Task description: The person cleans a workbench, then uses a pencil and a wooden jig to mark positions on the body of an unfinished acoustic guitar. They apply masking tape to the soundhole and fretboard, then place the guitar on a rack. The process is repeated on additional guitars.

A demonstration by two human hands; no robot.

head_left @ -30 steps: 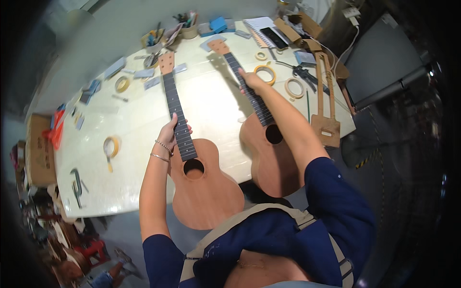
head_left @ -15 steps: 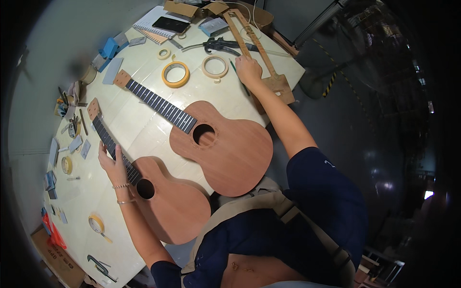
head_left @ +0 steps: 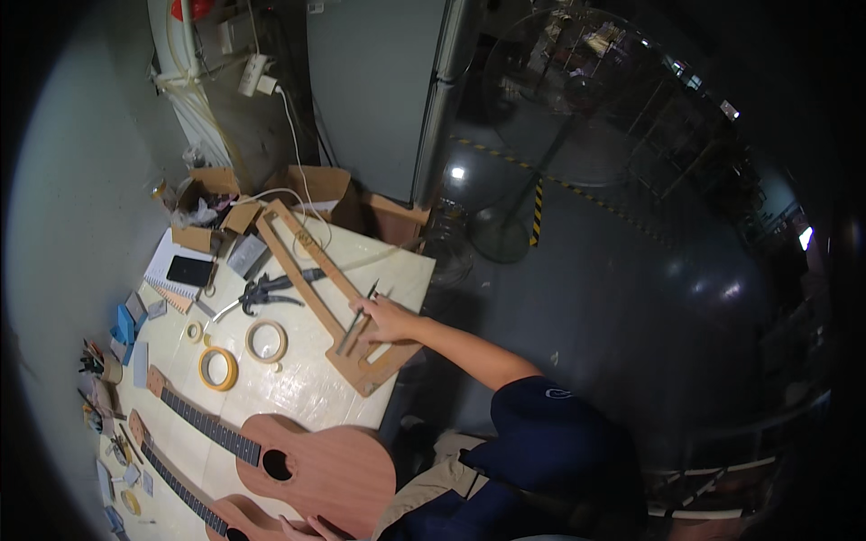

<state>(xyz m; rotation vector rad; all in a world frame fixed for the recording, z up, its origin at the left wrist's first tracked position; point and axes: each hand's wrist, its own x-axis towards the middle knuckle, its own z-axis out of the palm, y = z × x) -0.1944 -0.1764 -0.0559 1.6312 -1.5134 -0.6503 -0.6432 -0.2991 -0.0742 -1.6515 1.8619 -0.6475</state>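
My right hand (head_left: 390, 322) is closed on a dark green pencil (head_left: 372, 290), over the wide end of a long wooden template (head_left: 363, 377) with slots cut through it. The template lies at the table's right edge. At the lower edge of the picture my left hand (head_left: 311, 528) shows only in part, its fingers apart, beside the two unfinished ukuleles. The larger ukulele (head_left: 338, 473) has a bare brown body and a dark fretboard. Left of it lies the smaller ukulele (head_left: 236, 508), its body partly cut off by the picture's edge.
A black air blow gun (head_left: 262, 294), a yellow tape roll (head_left: 231, 370) and a beige tape roll (head_left: 283, 341) lie on the table (head_left: 316, 397). Behind them are a phone (head_left: 190, 270) on notebooks and open cardboard boxes (head_left: 192, 236). A fan (head_left: 499, 236) stands on the floor at right.
The view has swung toward the table's far right end. My right hand has taken up the pencil from beside the template. My left hand has left the smaller ukulele's neck.
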